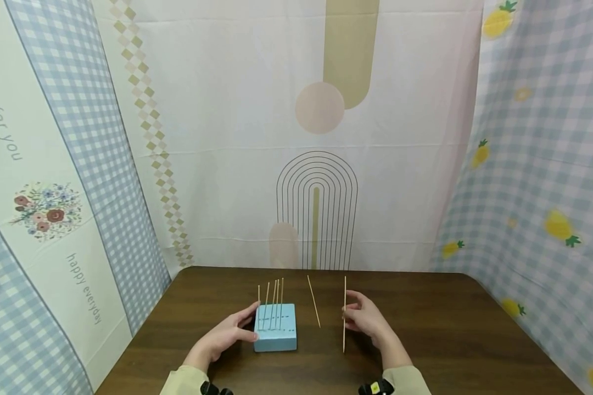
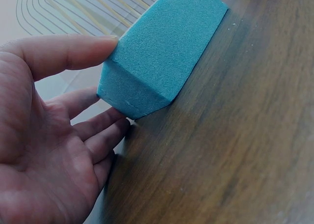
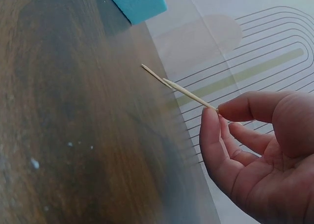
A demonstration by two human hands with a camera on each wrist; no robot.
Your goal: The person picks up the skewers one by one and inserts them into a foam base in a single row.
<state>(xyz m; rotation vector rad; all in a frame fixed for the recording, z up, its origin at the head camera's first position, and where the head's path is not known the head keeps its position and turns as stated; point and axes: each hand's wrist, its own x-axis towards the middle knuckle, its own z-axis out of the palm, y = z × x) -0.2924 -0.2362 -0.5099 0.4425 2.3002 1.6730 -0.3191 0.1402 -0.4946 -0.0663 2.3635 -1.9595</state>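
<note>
A light blue foam block (image 1: 275, 344) sits on the table, with several thin wooden skewers (image 1: 282, 293) standing upright in its top. Rows of small dark holes mark that top face. My left hand (image 1: 227, 332) grips the block's left side, thumb at the front corner and a finger at the back corner. In the left wrist view, the thumb (image 2: 93, 51) presses the block's edge while the other fingers touch its side. To the right, my right hand (image 1: 367, 317) pinches a skewer (image 1: 345, 288) near its middle, held roughly upright. Another skewer (image 1: 314, 302) lies between block and right hand.
The dark brown wooden table (image 1: 440, 329) has rounded far corners. A patterned white curtain (image 1: 227, 137) hangs behind it, with checked cloths on both sides. Small white specks (image 3: 35, 162) dot the tabletop in the right wrist view.
</note>
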